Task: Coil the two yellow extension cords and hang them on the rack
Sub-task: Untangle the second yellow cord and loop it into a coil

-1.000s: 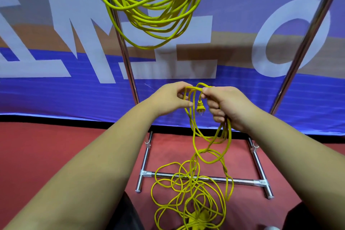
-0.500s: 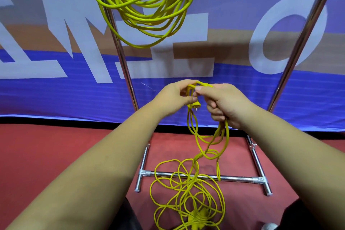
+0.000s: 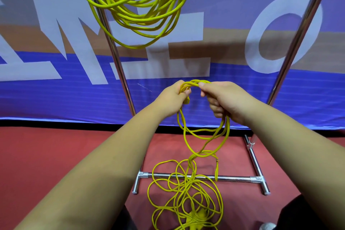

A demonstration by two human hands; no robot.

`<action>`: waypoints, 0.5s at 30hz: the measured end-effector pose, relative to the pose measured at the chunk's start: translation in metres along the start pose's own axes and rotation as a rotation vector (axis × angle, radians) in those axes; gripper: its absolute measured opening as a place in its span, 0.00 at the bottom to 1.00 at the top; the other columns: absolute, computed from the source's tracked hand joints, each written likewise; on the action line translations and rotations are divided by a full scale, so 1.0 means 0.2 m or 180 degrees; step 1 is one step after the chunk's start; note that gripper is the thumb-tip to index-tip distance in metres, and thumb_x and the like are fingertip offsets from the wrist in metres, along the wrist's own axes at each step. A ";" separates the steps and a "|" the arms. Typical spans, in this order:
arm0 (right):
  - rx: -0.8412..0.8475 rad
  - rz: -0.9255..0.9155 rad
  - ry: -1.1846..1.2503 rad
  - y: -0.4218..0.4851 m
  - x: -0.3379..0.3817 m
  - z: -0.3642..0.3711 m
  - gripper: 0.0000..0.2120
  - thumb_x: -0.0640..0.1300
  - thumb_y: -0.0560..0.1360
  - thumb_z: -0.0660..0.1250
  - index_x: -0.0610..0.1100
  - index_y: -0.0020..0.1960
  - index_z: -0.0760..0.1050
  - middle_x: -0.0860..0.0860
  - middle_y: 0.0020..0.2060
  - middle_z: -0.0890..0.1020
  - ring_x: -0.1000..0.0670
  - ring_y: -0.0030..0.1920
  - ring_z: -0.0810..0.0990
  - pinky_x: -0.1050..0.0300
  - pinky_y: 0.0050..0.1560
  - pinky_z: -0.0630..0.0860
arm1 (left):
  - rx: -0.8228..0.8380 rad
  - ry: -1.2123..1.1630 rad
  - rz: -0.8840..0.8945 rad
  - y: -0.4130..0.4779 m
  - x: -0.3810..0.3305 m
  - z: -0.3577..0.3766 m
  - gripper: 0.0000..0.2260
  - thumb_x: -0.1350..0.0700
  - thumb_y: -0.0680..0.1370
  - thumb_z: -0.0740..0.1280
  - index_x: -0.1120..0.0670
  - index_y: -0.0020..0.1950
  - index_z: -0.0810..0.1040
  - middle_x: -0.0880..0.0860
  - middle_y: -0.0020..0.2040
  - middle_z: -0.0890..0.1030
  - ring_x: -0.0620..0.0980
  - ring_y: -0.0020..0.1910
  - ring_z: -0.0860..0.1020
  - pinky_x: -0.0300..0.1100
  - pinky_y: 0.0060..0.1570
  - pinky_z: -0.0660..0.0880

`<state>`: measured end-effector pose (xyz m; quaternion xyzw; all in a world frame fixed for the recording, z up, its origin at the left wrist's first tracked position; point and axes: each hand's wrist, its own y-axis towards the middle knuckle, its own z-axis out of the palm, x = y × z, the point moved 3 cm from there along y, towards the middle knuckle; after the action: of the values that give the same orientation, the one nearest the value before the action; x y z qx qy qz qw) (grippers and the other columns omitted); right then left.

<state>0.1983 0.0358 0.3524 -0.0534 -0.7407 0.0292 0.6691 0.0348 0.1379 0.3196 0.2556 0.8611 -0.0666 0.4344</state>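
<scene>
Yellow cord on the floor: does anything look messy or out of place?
The loose cord sprawls in tangled loops over the rack's base bar, while the left hand and right hand hold only a few loops. The hung cord looks neatly coiled.

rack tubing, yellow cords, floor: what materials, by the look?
Rack: metal tube with a polished, chrome-like finish; mirror-bright glints along it. Hung cord and loose cord: flexible plastic or rubber jacket, slightly glossy; both bend in smooth loops. Floor: red and matte, perhaps carpet or a rubber mat; cannot tell which.
</scene>
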 end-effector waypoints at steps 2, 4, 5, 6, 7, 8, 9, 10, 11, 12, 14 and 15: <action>-0.0022 0.0087 -0.0001 0.00 0.00 -0.01 0.17 0.57 0.83 0.67 0.46 0.44 0.74 0.50 0.28 0.60 0.49 0.27 0.57 0.60 0.26 0.58 | 0.0036 0.0034 0.0069 -0.01 -0.02 0.01 0.05 0.51 0.86 0.61 0.50 0.55 0.75 0.52 0.43 0.85 0.50 0.45 0.85 0.41 0.37 0.78; 0.0015 0.0164 -0.0052 -0.01 0.00 -0.02 0.19 0.61 0.81 0.70 0.48 0.42 0.71 0.50 0.29 0.59 0.50 0.28 0.55 0.59 0.27 0.56 | 0.0028 -0.0053 0.0119 -0.01 -0.03 0.00 0.05 0.51 0.86 0.61 0.49 0.56 0.75 0.53 0.44 0.85 0.52 0.43 0.86 0.37 0.34 0.77; 0.0042 0.0195 -0.0093 -0.02 0.00 -0.03 0.21 0.63 0.80 0.70 0.49 0.41 0.70 0.51 0.29 0.59 0.49 0.28 0.55 0.58 0.28 0.55 | 0.0018 -0.0076 0.0119 -0.01 -0.04 0.00 0.05 0.50 0.86 0.61 0.48 0.55 0.76 0.53 0.44 0.85 0.53 0.43 0.86 0.39 0.34 0.79; 0.0063 0.0220 -0.0124 -0.02 -0.01 -0.03 0.22 0.63 0.79 0.71 0.49 0.40 0.69 0.51 0.30 0.58 0.49 0.29 0.54 0.57 0.29 0.54 | 0.0012 -0.0044 0.0112 -0.01 -0.04 -0.01 0.05 0.49 0.86 0.61 0.47 0.55 0.76 0.53 0.44 0.85 0.53 0.42 0.86 0.42 0.34 0.81; 0.0067 0.0238 -0.0133 -0.03 -0.01 -0.04 0.22 0.63 0.79 0.71 0.50 0.39 0.68 0.51 0.30 0.58 0.49 0.29 0.54 0.57 0.29 0.53 | -0.0003 0.0072 0.0111 -0.01 -0.04 -0.01 0.06 0.47 0.85 0.62 0.45 0.54 0.77 0.52 0.44 0.85 0.53 0.41 0.86 0.47 0.34 0.83; 0.0061 0.0253 -0.0121 -0.03 -0.01 -0.04 0.22 0.63 0.79 0.71 0.50 0.39 0.68 0.51 0.30 0.58 0.49 0.29 0.54 0.57 0.29 0.53 | -0.0034 0.0250 0.0114 0.00 -0.04 -0.02 0.06 0.44 0.85 0.62 0.43 0.54 0.78 0.51 0.45 0.84 0.54 0.41 0.85 0.50 0.34 0.84; 0.0048 0.0268 -0.0096 -0.03 -0.01 -0.04 0.22 0.63 0.79 0.71 0.49 0.39 0.68 0.51 0.30 0.58 0.49 0.29 0.54 0.57 0.29 0.53 | -0.0075 0.0409 0.0120 0.00 -0.04 -0.03 0.07 0.42 0.84 0.63 0.42 0.54 0.78 0.52 0.45 0.84 0.54 0.40 0.84 0.52 0.32 0.84; 0.0033 0.0289 -0.0063 -0.03 -0.02 -0.05 0.22 0.63 0.79 0.71 0.49 0.39 0.68 0.51 0.30 0.58 0.49 0.29 0.54 0.58 0.28 0.53 | -0.0112 0.0477 0.0130 0.00 -0.04 -0.03 0.08 0.41 0.83 0.64 0.42 0.55 0.79 0.52 0.45 0.83 0.54 0.40 0.84 0.52 0.31 0.83; 0.0018 0.0314 -0.0031 -0.03 -0.02 -0.05 0.22 0.64 0.79 0.71 0.49 0.39 0.68 0.51 0.30 0.59 0.50 0.29 0.54 0.59 0.28 0.54 | -0.0129 0.0453 0.0140 0.00 -0.04 -0.04 0.08 0.41 0.83 0.64 0.41 0.55 0.80 0.51 0.46 0.84 0.53 0.41 0.84 0.52 0.30 0.83; 0.0003 0.0339 -0.0001 -0.03 -0.02 -0.05 0.22 0.64 0.79 0.71 0.49 0.40 0.69 0.51 0.30 0.59 0.50 0.28 0.55 0.59 0.27 0.54 | -0.0131 0.0409 0.0146 0.00 -0.05 -0.04 0.07 0.42 0.83 0.65 0.41 0.55 0.81 0.51 0.47 0.84 0.52 0.41 0.84 0.51 0.30 0.84; -0.0041 0.0389 0.0063 -0.04 -0.02 -0.06 0.23 0.66 0.78 0.71 0.49 0.41 0.69 0.51 0.29 0.60 0.51 0.27 0.56 0.59 0.27 0.56 | -0.0145 0.0415 0.0198 -0.01 -0.06 -0.05 0.07 0.43 0.83 0.66 0.41 0.56 0.81 0.50 0.47 0.84 0.51 0.40 0.84 0.50 0.34 0.84; -0.0060 0.0414 0.0107 -0.04 -0.02 -0.06 0.23 0.67 0.78 0.71 0.49 0.41 0.70 0.52 0.29 0.61 0.51 0.27 0.57 0.60 0.26 0.56 | -0.0146 0.0437 0.0239 -0.01 -0.07 -0.05 0.07 0.43 0.83 0.66 0.42 0.57 0.82 0.50 0.46 0.85 0.50 0.40 0.84 0.49 0.36 0.84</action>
<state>0.2113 0.0272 0.3502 -0.1082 -0.7246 0.0647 0.6776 0.0333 0.1349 0.3360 0.2816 0.8800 -0.0128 0.3823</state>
